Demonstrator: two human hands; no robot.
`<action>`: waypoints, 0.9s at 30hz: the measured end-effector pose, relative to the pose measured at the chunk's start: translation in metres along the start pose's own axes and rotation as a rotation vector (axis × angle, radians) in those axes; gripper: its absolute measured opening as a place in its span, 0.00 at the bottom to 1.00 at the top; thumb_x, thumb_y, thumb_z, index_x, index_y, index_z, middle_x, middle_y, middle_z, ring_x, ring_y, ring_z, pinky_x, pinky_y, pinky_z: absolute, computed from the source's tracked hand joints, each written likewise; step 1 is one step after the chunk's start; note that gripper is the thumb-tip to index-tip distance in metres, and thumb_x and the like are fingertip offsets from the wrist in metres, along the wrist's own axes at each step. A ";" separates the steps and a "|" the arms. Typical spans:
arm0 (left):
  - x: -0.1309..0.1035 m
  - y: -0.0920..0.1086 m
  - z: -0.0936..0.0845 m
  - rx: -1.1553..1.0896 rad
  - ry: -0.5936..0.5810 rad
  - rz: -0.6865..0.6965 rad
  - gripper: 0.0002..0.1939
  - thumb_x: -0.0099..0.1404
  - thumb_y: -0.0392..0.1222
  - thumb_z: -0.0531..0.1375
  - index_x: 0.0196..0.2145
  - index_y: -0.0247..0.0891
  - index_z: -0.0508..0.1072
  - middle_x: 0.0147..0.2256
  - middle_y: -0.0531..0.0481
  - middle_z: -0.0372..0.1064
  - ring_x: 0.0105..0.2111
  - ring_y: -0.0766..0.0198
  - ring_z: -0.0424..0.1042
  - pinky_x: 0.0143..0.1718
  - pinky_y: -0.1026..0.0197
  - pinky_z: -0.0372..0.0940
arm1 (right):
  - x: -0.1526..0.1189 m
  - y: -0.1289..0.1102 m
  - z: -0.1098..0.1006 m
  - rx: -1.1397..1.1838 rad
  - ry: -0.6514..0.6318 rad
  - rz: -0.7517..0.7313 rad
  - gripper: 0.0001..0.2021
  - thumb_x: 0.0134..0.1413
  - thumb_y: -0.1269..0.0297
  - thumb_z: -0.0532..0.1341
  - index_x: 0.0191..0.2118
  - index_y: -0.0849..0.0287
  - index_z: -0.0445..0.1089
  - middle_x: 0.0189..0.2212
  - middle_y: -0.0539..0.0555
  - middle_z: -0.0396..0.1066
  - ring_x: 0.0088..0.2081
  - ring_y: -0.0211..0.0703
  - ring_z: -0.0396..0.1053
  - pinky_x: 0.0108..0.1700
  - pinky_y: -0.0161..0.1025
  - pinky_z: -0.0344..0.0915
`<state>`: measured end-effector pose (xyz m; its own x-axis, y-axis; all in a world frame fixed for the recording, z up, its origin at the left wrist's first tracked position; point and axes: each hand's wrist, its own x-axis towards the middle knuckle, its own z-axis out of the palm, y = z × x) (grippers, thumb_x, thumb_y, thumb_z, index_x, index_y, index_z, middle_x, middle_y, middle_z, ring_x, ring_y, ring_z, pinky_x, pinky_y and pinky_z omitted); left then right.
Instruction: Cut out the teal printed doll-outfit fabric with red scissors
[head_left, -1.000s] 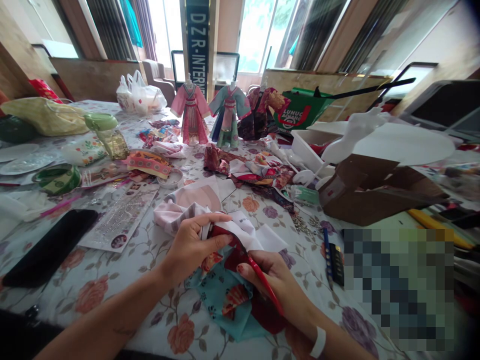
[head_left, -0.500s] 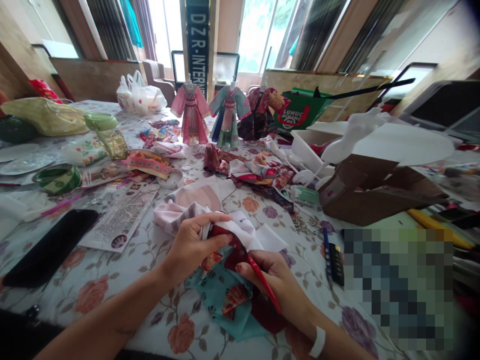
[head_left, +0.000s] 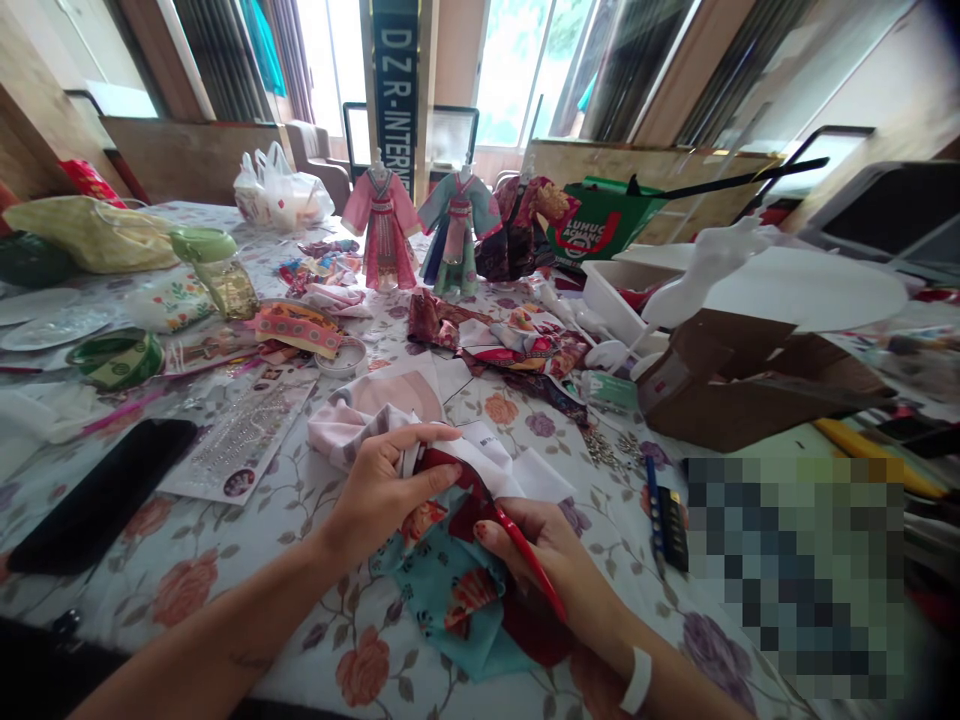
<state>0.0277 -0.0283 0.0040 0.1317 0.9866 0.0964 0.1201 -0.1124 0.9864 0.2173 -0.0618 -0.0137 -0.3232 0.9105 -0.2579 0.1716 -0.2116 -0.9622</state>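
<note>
My left hand (head_left: 401, 480) pinches the upper edge of a dark red piece of fabric (head_left: 529, 620). Red-handled scissors (head_left: 534, 565) sit in my right hand (head_left: 551, 545), their blades pointing up and left along the dark red edge. How far the blades are apart I cannot tell. Turquoise patterned cloth (head_left: 450, 575) with an orange-red motif hangs joined or bunched with the dark red piece below my hands. Behind my fingers lies white and pink fabric (head_left: 487, 460), partly covered by my left hand.
A phone (head_left: 105, 490) and a sheet of stick-on gems (head_left: 240, 435) lie to the left. Two miniature robes, one pink (head_left: 381, 225) and one teal (head_left: 460, 230), stand at the back. At right are a cardboard box (head_left: 735, 380), fabric scraps (head_left: 525, 345) and a blue pencil (head_left: 656, 510).
The scissors' handles have shifted very slightly in my right hand. The left fingers have moved a little on the dark red fabric; all else stays in place.
</note>
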 end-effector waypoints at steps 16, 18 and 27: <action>0.001 0.001 -0.001 0.016 -0.041 0.015 0.14 0.54 0.39 0.67 0.41 0.41 0.78 0.44 0.49 0.76 0.47 0.56 0.72 0.51 0.58 0.65 | 0.001 0.000 -0.003 0.008 -0.052 -0.013 0.24 0.47 0.45 0.65 0.19 0.58 0.56 0.13 0.43 0.51 0.16 0.30 0.46 0.18 0.34 0.39; 0.002 0.001 -0.001 0.016 -0.039 0.015 0.14 0.54 0.39 0.67 0.41 0.42 0.78 0.45 0.49 0.76 0.47 0.56 0.72 0.51 0.58 0.65 | 0.001 0.001 -0.003 -0.004 -0.052 -0.017 0.24 0.47 0.45 0.65 0.20 0.58 0.57 0.13 0.43 0.51 0.17 0.30 0.46 0.19 0.34 0.39; 0.001 0.004 -0.001 0.013 -0.036 -0.001 0.14 0.53 0.37 0.67 0.40 0.42 0.79 0.44 0.50 0.77 0.47 0.56 0.72 0.50 0.57 0.66 | 0.000 0.002 -0.003 -0.053 -0.051 -0.046 0.23 0.51 0.45 0.62 0.21 0.60 0.58 0.17 0.44 0.50 0.20 0.31 0.45 0.20 0.33 0.41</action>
<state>0.0273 -0.0274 0.0078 0.1669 0.9818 0.0903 0.1331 -0.1132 0.9846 0.2200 -0.0611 -0.0154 -0.3787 0.8993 -0.2186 0.2042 -0.1492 -0.9675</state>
